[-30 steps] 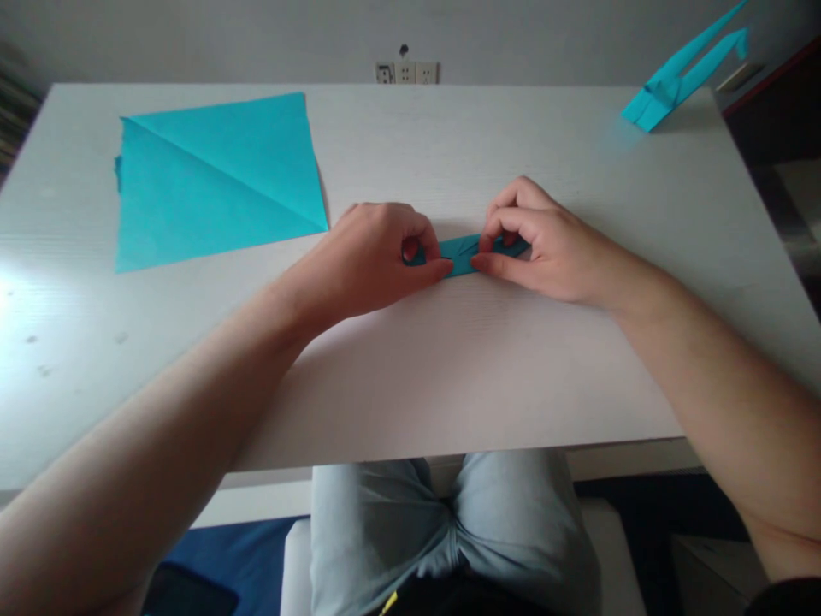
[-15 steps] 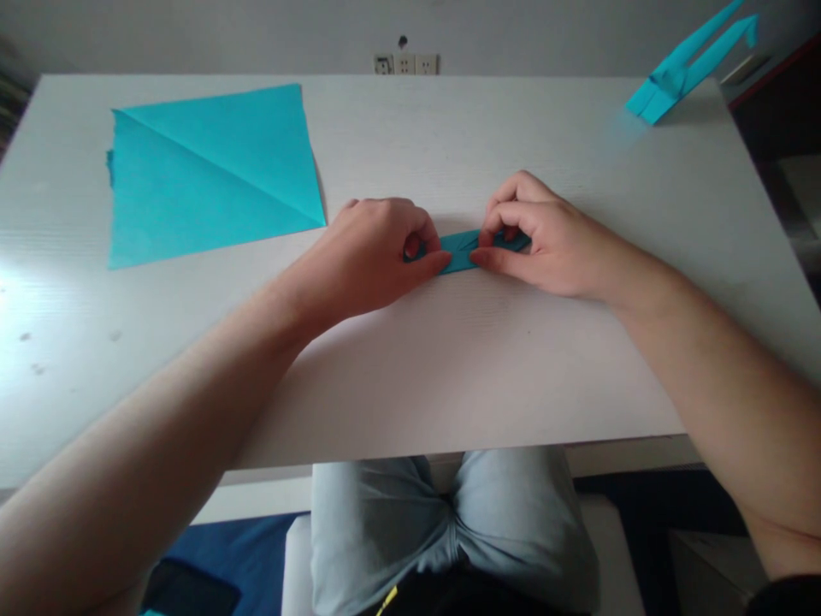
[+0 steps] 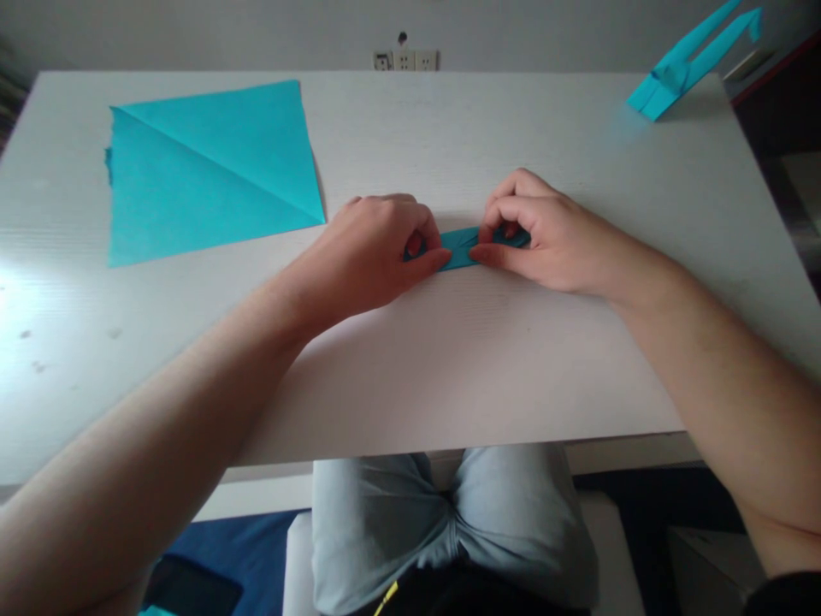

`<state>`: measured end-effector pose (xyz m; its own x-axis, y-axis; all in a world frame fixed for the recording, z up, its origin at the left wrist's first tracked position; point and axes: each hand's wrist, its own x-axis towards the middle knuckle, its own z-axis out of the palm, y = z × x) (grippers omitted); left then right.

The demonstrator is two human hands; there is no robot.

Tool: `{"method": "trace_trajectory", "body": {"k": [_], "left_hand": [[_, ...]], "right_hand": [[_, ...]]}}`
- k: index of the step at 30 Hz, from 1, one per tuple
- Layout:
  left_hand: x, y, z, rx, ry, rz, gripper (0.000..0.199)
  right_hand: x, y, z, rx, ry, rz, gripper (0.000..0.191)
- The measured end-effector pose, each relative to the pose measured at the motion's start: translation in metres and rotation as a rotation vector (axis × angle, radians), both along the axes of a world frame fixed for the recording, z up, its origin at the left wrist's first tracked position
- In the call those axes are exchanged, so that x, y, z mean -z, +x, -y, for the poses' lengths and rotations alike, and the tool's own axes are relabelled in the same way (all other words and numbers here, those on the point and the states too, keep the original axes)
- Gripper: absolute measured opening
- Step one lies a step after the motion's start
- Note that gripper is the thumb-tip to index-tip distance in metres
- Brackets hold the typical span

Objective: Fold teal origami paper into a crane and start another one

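Head view: worktop (image 3: 410, 368), skew risk

Turquoise sheet (image 3: 211, 175) lay left. Left hand (image 3: 378, 248) and right hand (image 3: 548, 235), grips closed, pinched opposite parts of folded turquoise strip (image 3: 460, 248), mid-worktop. Uneven pull could have skewed its creases.

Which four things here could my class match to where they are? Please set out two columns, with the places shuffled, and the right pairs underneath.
Things
1. Blue sheet with a diagonal crease
2. Narrow folded strip
3. Folded paper figure
4. Sockets

Places
A. Near the far right corner of the table
B. On the wall beyond the table
C. Lying flat on the left part of the table
D. Pinched by the left hand and the right hand

Right pairs: 1-C, 2-D, 3-A, 4-B
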<state>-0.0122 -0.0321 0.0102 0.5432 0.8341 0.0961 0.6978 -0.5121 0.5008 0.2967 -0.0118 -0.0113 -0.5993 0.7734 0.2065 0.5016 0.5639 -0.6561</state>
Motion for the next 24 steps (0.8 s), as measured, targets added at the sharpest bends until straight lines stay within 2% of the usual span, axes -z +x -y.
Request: {"method": "trace_trajectory", "body": {"k": [9, 17, 24], "left_hand": [[-0.001, 0.002, 0.003, -0.009, 0.007, 0.005, 0.017], [0.004, 0.014, 0.011, -0.106, 0.031, 0.004, 0.026], [0.012, -0.002, -0.002, -0.102, -0.043, 0.036, 0.026]], "right_hand": [[0.001, 0.0, -0.001, -0.014, 0.008, -0.016, 0.03], [0.001, -0.002, -0.001, -0.011, -0.002, -0.017, 0.03], [0.001, -0.001, -0.002, -0.021, -0.008, -0.008, 0.031]]}}
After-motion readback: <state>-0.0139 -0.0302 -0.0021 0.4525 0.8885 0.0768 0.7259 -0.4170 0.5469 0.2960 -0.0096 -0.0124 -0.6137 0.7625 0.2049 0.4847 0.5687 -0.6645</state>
